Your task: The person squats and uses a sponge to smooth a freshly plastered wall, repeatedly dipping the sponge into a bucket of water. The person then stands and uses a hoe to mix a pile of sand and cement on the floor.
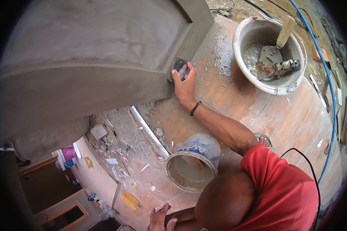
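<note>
Fingers and thumb of my right hand (pixel 185 82) close around a small dark flat block (pixel 177 69), its exact kind unclear. It presses against the lower corner of a grey plastered panel (pixel 104 42) with a raised border. A dark beaded bracelet (pixel 196 108) circles that wrist. At the lower edge, my left hand (pixel 160 218) is partly in view, fingers apart, holding nothing I can see. Between the hands, a plastic bucket (pixel 198 148) with blue printing holds murky water. Part of my red sleeve (pixel 266 169) shows at lower right.
A large pale bucket (pixel 241 71) holds a wooden-handled trowel (pixel 285 32) and a tool with a wrapped handle (pixel 289 64). A blue hose (pixel 323 65) curves down the right. A metal strip (pixel 149 132), rubble and a yellow sponge-like block (pixel 129 200) lie on the floor.
</note>
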{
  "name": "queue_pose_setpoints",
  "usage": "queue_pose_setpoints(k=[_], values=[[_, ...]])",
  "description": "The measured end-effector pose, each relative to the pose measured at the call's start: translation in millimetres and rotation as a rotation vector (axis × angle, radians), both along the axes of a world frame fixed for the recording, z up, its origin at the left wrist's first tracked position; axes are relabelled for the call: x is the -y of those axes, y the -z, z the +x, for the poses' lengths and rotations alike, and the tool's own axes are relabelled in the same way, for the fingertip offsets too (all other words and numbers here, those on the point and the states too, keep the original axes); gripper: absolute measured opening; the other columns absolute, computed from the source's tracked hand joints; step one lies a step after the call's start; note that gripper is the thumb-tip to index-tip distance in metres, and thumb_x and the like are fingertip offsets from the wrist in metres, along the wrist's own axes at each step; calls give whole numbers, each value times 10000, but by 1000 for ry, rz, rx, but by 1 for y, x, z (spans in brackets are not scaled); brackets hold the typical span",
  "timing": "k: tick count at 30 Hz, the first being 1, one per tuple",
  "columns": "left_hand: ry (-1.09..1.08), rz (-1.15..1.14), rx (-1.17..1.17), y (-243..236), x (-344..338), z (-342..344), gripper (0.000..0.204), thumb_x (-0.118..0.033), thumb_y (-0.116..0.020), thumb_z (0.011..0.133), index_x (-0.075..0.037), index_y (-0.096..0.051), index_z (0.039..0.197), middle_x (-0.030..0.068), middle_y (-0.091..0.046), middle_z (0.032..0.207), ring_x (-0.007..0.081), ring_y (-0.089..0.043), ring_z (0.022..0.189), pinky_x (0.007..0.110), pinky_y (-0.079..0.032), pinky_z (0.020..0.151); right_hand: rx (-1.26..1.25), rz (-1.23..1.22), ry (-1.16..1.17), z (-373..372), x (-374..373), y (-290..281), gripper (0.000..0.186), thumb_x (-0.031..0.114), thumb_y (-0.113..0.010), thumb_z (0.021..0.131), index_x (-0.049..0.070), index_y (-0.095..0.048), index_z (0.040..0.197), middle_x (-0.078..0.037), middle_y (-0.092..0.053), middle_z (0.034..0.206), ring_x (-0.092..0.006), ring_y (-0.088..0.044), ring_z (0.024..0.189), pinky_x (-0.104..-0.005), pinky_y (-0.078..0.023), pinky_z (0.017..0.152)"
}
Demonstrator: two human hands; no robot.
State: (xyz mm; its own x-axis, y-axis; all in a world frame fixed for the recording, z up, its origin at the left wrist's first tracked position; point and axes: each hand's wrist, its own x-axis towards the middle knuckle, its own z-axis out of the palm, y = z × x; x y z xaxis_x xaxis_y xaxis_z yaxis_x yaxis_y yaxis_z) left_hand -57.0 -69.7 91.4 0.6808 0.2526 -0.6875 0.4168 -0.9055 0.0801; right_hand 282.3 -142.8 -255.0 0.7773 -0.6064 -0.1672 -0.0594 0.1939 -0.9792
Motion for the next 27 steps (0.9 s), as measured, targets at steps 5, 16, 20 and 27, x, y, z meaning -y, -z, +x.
queue_pose_setpoints(k=[5, 16, 20, 27], values=[[96, 59, -1, 14, -5, 11, 432, -232, -530, 1009, -28, -488, 1388, 187, -573, 1338, 376, -526, 1245, 482, -303, 1142, -138, 224, -422, -73, -10, -4, 769, 367, -778, 808, -64, -447, 1352, -198, -528, 1243, -240, -544, 1057, -364, -458, 939], [-73, 14, 19, 11, -4, 1, 445, -231, -532, 1004, -17, -488, 1392, 209, -589, 1295, 382, -551, 1182, 477, -336, 1106, -7, 74, 25, 44, 47, -8, 788, 390, -756, 823, -79, -412, 1355, -240, -520, 1238, -332, -503, 1192, -409, -400, 1020], [81, 42, -2, 16, -5, 13, 456, -225, -537, 1000, -7, -484, 1396, 215, -585, 1290, 371, -563, 1157, 462, -390, 1057, -102, 177, -276, -48, -18, -6, 803, 399, -772, 813, -69, -418, 1362, -210, -518, 1239, -291, -522, 1120, -394, -420, 987], [-1, -6, 24, 22, -22, -2, 459, -231, -503, 1005, -9, -478, 1406, 217, -576, 1304, 367, -565, 1161, 467, -416, 1032, 48, 160, 100, 88, 142, 0, 788, 392, -751, 826, -83, -424, 1362, -237, -534, 1271, -295, -563, 1106, -385, -446, 977]])
